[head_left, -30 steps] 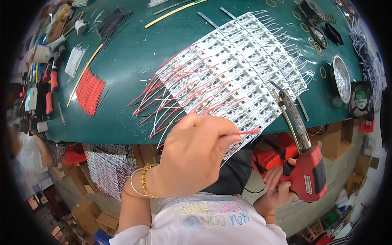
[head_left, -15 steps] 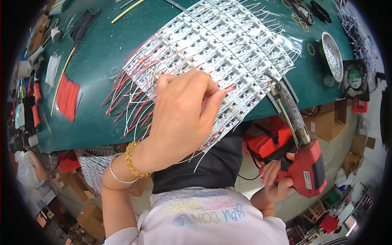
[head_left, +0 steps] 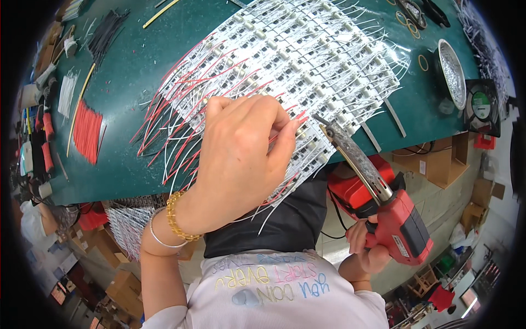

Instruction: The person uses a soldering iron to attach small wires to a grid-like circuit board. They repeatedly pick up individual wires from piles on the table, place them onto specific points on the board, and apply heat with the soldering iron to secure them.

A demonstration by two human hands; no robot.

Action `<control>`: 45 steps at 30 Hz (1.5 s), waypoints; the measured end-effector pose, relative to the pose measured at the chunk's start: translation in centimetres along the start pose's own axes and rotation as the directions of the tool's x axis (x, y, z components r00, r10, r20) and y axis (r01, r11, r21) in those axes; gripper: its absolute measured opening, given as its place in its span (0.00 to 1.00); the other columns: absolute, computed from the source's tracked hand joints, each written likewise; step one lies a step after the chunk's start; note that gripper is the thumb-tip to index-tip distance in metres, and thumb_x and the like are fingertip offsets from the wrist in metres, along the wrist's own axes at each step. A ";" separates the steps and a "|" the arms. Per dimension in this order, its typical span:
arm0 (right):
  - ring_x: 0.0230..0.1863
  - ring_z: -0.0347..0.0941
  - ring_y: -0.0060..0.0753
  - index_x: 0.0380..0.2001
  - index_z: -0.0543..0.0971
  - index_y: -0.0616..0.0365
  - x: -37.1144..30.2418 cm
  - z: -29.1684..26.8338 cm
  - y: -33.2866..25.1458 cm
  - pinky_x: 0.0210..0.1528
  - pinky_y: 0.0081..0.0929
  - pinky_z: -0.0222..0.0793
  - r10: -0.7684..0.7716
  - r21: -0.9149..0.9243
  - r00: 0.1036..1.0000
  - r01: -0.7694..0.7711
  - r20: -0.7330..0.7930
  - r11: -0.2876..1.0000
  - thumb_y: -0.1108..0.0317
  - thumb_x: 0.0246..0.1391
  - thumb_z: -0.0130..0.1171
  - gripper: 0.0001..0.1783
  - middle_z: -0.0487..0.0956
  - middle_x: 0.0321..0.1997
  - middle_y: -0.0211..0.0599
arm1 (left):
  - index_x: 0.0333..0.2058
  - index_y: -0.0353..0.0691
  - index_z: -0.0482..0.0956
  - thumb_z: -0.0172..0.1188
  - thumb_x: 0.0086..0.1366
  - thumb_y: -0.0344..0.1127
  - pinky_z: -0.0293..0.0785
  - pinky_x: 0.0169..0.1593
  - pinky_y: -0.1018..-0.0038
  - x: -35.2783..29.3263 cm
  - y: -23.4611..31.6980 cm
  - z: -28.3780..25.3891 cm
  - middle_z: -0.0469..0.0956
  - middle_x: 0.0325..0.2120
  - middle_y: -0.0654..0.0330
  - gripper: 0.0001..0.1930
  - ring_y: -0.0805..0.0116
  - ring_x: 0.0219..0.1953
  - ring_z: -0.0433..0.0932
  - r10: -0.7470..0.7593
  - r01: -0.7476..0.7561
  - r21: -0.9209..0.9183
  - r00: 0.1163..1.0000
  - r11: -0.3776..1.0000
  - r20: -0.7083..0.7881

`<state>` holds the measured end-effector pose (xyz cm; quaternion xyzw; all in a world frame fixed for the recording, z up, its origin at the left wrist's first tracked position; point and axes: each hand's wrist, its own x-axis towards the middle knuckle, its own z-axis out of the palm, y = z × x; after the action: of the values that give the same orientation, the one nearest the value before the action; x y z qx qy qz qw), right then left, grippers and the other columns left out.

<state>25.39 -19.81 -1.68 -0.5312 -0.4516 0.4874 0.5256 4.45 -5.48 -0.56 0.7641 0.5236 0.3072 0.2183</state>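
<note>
- The sheet of joined circuit boards (head_left: 285,33) lies at a slant on the green table (head_left: 131,148), and its near corner pokes out past the table's front edge, over dark trousers (head_left: 290,222).
- The left hand (head_left: 241,145) is over the sheet's near left part, with thumb and finger pinched together on thin red wires (head_left: 300,117).
- The right hand (head_left: 368,244) is out past the table edge, its fingers wrapped around the handle of a red and black soldering gun (head_left: 402,225).
- The gun's dark tip (head_left: 319,119) is just beside the pinched wires (I can't tell if they touch).
- Left of the sheet, a wide stretch of smooth green top runs to a flat bunch of straight red wires (head_left: 87,131); a thin yellow stick (head_left: 80,104) lies along that bunch.
- On the right, a narrower strip of green lies between the sheet and a round, shiny bowl (head_left: 452,74), which is bumpy and silvery inside.
- The boards are white with rows of tiny blocky parts, and floppy white and red wires stick out like hair.
- The gun's metal barrel (head_left: 359,159) is long, grey and rough.
</note>
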 end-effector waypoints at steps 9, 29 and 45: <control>0.10 0.61 0.21 0.39 0.66 0.67 -1.6 -2.1 2.3 0.17 0.20 0.61 -0.016 -0.090 1.000 0.016 0.008 0.996 0.38 0.49 0.51 0.37 0.65 0.10 0.26 | 0.20 0.40 0.72 0.62 0.53 0.29 0.57 0.33 0.76 0.4 0.0 -0.7 0.69 0.15 0.67 0.08 0.75 0.17 0.61 -0.014 0.013 0.014 0.999 1.000 0.053; 0.07 0.59 0.20 0.49 0.61 0.70 -0.7 -0.8 1.1 0.14 0.20 0.58 -0.089 0.009 0.996 0.089 -0.019 0.996 0.42 0.53 0.50 0.38 0.64 0.08 0.26 | 0.22 0.36 0.74 0.62 0.51 0.29 0.62 0.36 0.73 -0.6 0.7 -4.0 0.72 0.18 0.61 0.06 0.67 0.23 0.67 -0.054 0.048 0.121 0.997 0.991 0.046; 0.09 0.61 0.21 0.49 0.61 0.67 -1.9 -1.1 0.6 0.16 0.19 0.58 -0.001 0.044 1.000 0.002 -0.026 0.999 0.36 0.50 0.49 0.41 0.65 0.10 0.24 | 0.23 0.40 0.71 0.62 0.51 0.27 0.57 0.37 0.69 -0.7 1.6 0.7 0.69 0.22 0.61 0.07 0.62 0.28 0.66 0.055 -0.055 0.115 0.998 0.992 0.001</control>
<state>26.24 -21.85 -2.27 -0.5257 -0.4342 0.4898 0.5433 5.86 -6.74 -0.21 0.7892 0.5195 0.2831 0.1648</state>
